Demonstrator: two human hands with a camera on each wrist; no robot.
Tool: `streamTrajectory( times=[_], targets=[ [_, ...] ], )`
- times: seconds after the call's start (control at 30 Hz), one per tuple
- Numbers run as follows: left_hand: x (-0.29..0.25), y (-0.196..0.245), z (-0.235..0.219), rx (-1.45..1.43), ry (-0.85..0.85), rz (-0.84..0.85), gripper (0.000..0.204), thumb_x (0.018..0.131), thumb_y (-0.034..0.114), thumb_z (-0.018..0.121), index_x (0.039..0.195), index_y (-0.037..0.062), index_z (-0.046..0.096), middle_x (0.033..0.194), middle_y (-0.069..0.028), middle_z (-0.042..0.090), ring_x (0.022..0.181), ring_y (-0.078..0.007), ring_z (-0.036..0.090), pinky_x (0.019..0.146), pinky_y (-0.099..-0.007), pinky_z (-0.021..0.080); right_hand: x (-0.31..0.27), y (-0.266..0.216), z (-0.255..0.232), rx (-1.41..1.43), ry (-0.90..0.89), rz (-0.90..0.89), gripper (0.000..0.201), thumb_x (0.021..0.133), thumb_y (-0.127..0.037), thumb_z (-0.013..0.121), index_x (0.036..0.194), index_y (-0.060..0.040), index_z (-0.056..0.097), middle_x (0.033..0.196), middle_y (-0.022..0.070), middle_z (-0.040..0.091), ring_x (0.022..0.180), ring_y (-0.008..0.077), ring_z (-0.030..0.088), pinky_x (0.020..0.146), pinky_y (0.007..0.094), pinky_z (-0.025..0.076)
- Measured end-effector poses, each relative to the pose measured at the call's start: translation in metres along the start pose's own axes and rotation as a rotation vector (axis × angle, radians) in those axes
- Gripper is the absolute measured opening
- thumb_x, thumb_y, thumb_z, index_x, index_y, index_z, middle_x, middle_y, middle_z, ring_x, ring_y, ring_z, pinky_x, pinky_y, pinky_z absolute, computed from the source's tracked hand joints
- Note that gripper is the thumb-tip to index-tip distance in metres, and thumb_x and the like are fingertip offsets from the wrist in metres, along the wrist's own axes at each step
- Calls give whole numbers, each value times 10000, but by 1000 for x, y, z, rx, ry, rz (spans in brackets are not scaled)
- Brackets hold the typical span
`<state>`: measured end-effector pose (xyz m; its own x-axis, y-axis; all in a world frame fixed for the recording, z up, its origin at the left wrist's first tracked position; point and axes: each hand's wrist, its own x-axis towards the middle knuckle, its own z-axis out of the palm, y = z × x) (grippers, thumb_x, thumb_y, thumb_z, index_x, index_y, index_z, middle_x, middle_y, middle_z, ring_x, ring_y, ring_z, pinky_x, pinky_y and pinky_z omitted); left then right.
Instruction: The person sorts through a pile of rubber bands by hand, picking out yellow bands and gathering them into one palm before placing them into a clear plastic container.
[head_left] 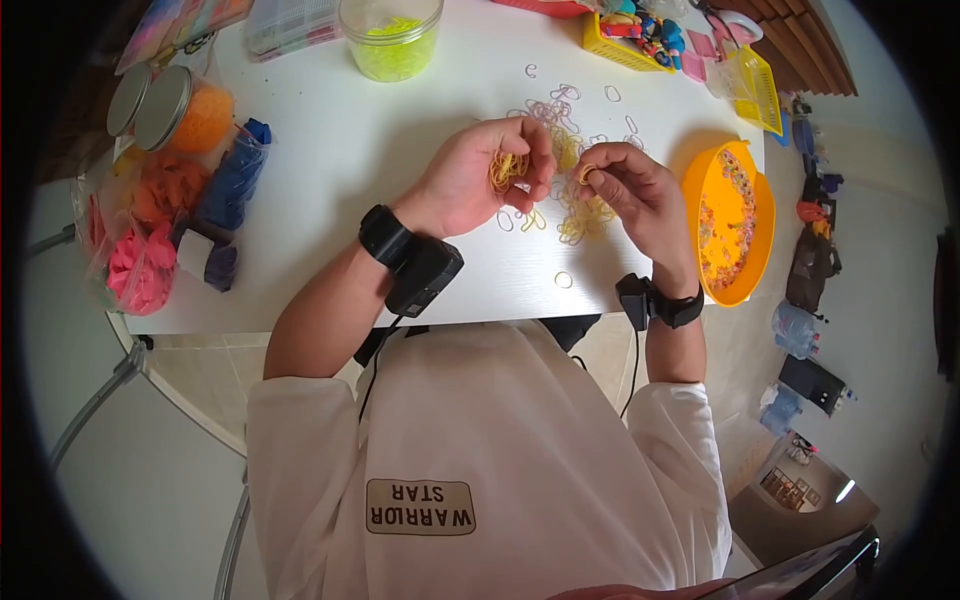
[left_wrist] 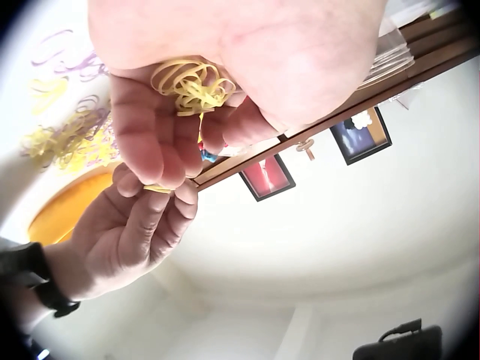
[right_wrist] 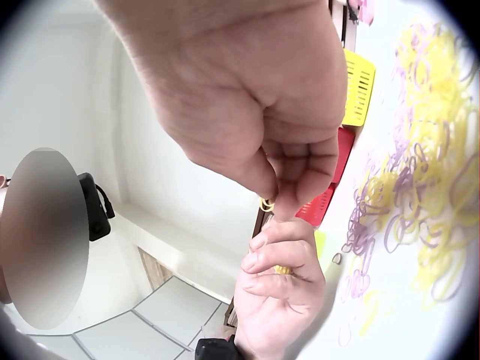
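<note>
My left hand (head_left: 465,175), palm up over the white table, holds a loose bunch of yellow rubber bands (left_wrist: 193,88) in its curled fingers. Close by on the right, my right hand (head_left: 645,200) pinches a yellow rubber band (left_wrist: 157,189) between thumb and forefinger. In the left wrist view, that band is right at the left fingertips. Below both hands lies a scattered pile of yellow rubber bands (head_left: 585,215) mixed with purple rubber bands (head_left: 553,112). One single band (head_left: 564,280) lies apart, nearer the front edge.
An orange tray (head_left: 712,250) with small colourful pieces stands to the right. At the back are a tub of lime-green bits (head_left: 392,55) and a yellow basket (head_left: 620,48). Lidded jars (head_left: 165,105) and bagged coloured items (head_left: 145,265) line the left side.
</note>
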<state>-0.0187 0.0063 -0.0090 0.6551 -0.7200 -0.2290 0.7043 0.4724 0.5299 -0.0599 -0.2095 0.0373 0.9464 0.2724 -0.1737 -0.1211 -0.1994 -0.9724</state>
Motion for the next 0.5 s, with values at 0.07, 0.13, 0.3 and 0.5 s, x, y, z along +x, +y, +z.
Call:
streamTrajectory(
  times=[0.07,0.13,0.3,0.5],
  targets=[
    [1,-1,-1,13,-1,-4,173,919,229,477,912,71,547,729,-13,535,606,-112,483,545,-253,394,-1,-2,1,-1,1,12,161,948,-27,593,1102,14,616,991,25,632,896,110,618,807,239,505],
    [2,-2,-3,7,2,-5,184,934,212,477,967,57,570,703,4,521,581,-91,467,515,-236,368,-1,-4,0,4,-9,28,167,945,-6,587,1108,15,614,1014,24,629,933,111,623,839,242,511],
    [1,-3,-4,55,-11,-29,173,995,208,494,972,64,586,633,71,408,513,-26,323,448,-198,247,-1,-1,1,67,-8,21,207,922,48,588,1127,17,596,1051,25,615,958,112,624,879,246,521],
    [1,-6,-1,193,-3,-10,180,977,251,587,980,71,599,640,96,376,524,-13,272,455,-198,209,1,-4,5,7,16,15,214,899,33,630,1109,5,598,1002,25,632,924,112,641,831,243,522]
  ],
)
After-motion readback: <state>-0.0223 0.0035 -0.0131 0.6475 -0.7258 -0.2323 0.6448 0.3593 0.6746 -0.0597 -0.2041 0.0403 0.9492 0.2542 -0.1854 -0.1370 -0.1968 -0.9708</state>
